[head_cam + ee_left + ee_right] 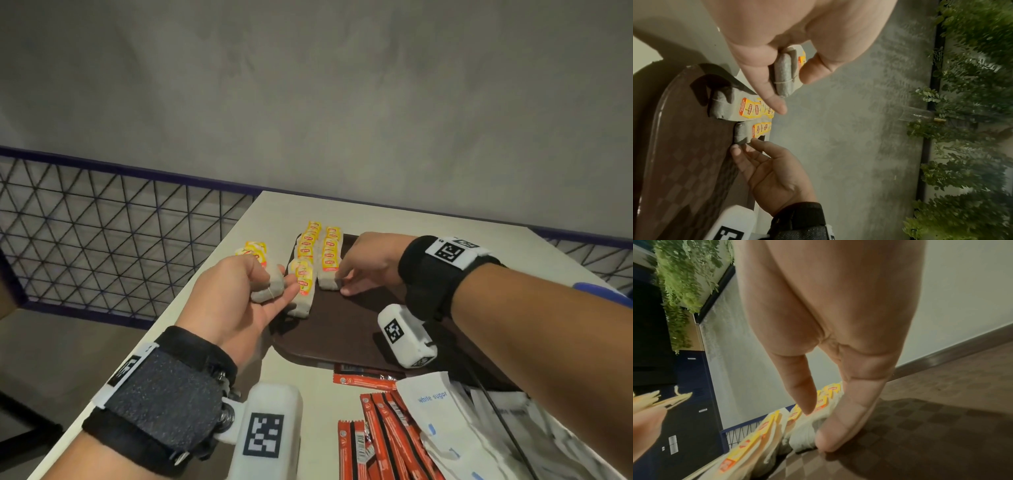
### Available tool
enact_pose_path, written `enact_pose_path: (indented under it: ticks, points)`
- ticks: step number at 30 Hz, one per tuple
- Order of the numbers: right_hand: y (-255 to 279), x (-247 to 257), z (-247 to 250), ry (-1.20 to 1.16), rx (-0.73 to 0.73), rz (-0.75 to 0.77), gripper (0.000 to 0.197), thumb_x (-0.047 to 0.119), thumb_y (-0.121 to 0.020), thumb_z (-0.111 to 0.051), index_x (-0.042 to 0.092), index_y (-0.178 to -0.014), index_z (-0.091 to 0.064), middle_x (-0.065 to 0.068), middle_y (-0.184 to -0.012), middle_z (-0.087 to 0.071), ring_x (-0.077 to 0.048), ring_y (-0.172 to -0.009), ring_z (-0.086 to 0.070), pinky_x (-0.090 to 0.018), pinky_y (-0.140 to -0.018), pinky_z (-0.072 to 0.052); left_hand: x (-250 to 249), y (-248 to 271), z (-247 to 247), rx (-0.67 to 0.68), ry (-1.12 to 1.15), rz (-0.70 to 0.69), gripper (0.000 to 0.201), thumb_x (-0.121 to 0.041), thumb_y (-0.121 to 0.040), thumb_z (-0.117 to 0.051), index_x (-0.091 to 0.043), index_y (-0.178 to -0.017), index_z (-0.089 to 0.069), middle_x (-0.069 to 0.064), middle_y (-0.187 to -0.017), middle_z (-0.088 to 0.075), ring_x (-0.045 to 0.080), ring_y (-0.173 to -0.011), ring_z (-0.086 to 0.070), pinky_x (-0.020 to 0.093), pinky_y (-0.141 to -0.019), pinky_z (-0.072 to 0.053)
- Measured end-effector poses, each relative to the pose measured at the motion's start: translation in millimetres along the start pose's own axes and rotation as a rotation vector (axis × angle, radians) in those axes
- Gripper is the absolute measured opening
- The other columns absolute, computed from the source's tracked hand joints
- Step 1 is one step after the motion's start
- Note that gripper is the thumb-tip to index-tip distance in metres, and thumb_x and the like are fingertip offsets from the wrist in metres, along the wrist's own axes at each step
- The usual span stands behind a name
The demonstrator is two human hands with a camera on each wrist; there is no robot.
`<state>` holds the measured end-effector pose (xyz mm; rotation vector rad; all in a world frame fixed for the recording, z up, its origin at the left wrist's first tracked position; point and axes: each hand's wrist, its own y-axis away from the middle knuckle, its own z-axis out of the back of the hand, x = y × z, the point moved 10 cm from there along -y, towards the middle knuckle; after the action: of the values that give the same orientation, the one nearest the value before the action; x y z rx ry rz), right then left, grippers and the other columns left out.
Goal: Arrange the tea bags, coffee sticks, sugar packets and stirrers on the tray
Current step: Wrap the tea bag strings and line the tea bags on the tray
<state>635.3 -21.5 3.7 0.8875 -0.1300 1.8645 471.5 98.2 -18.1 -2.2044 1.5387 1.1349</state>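
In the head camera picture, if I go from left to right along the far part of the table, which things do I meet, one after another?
Loose tea bags on the table → left hand holding a tea bag bundle → left row of tea bags on the tray → right row of tea bags → right hand.

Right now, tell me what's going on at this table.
A person is laying tea bags in rows on a brown tray. The left hand grips a small bunch of tea bags just above the left row. The right hand rests its fingertips on the near end of the right row. A few more tea bags lie off the tray. The coffee sticks and sugar packets wait on the table.
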Motion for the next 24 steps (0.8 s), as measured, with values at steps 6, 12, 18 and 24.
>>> enact_pose_path:
  ticks: [6,12,18,24]
  points:
    - [-0.9,-2.8,-13.9,-0.162,0.093,-0.013,0.036,0.007,-0.099,-0.061,-0.001,-0.135,-0.059,-0.013,-0.113,-0.067,-0.019,-0.089,-0.065,-0.029,-0.085,-0.057,1.0,6.5,-12.4,0.052,-0.045,-0.042,0.03,0.017,-0.088,-0.026,0.005,-0.098,-0.052,0.029,-0.112,-0.058,0.042,-0.098,-0.068,0.042,-0.074,-0.064]
    - [39.6,-6.2,12.0,-0.811,0.132,-0.012,0.02,0.001,-0.096,-0.063,-0.003,-0.116,-0.061,-0.017,-0.093,-0.066,-0.022,-0.075,-0.07,-0.031,-0.069,-0.064,17.9,13.7,-29.0,0.189,-0.215,0.011,0.038,0.019,-0.092,-0.042,0.006,-0.126,-0.054,0.029,-0.114,-0.071,0.041,-0.099,-0.074,0.043,-0.082,-0.062]
    - [143.3,-9.7,19.4,-1.262,0.253,0.127,0.007,0.004,-0.09,-0.063,0.003,-0.093,-0.069,-0.01,-0.078,-0.063,-0.014,-0.067,-0.058,-0.021,-0.058,-0.055,37.6,45.6,-67.9,0.337,-0.321,0.031,0.045,0.017,-0.092,-0.047,-0.004,-0.131,-0.053,0.027,-0.115,-0.071,0.04,-0.099,-0.074,0.046,-0.086,-0.06]
    - [179.6,-55.0,27.9,-1.295,0.121,0.136,0.014,0.01,-0.088,-0.068,0.005,-0.101,-0.068,-0.01,-0.08,-0.062,-0.013,-0.063,-0.058,-0.023,-0.056,-0.05,61.8,66.8,-119.8,0.471,-0.402,0.044,0.045,0.018,-0.093,-0.049,-0.006,-0.131,-0.052,0.027,-0.115,-0.071,0.041,-0.1,-0.074,0.049,-0.084,-0.061]
